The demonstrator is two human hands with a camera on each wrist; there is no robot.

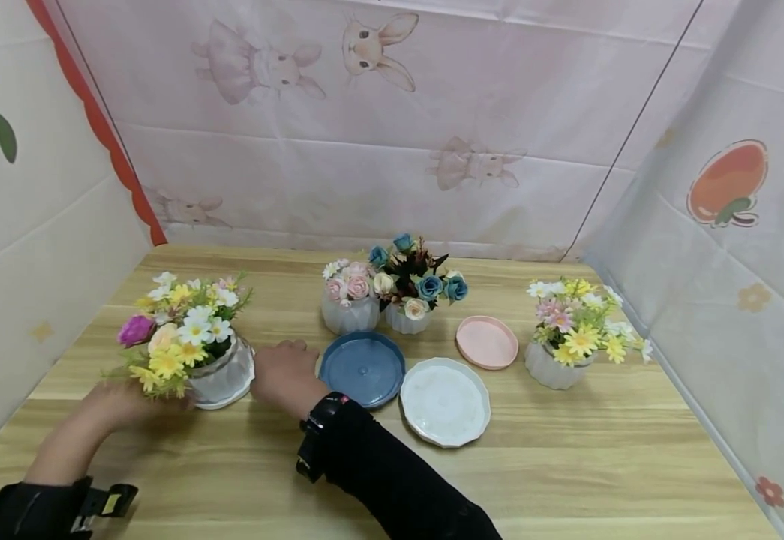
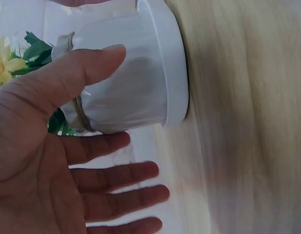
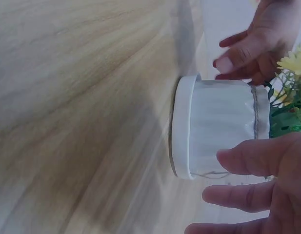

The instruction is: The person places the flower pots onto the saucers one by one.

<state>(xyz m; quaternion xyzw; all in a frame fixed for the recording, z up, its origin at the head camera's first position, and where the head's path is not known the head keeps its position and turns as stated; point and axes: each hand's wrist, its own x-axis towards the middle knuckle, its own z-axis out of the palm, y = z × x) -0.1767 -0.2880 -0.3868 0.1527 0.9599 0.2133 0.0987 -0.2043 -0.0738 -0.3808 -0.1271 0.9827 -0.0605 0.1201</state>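
Note:
A white ribbed flower pot [image 1: 211, 381] with yellow, white and purple artificial flowers [image 1: 182, 334] stands on a white saucer [image 1: 248, 373] at the left of the table. String circles the pot near its rim. Beside its left side is my left hand [image 1: 131, 403], partly hidden by the flowers; the left wrist view shows its fingers straight and spread, the thumb [image 2: 99, 63] overlapping the pot. On the other side, my right hand [image 1: 288, 377] has its fingers extended, and in the right wrist view its thumb [image 3: 248, 157] lies right at the pot wall.
A blue saucer [image 1: 362, 367] lies just right of my right hand, with a white saucer [image 1: 446, 401] and a small pink one [image 1: 487, 342] beyond. Two flower pots [image 1: 351, 315] stand at the back middle, another [image 1: 555, 366] at the right. Printed cloth [image 1: 378, 187] walls surround the table.

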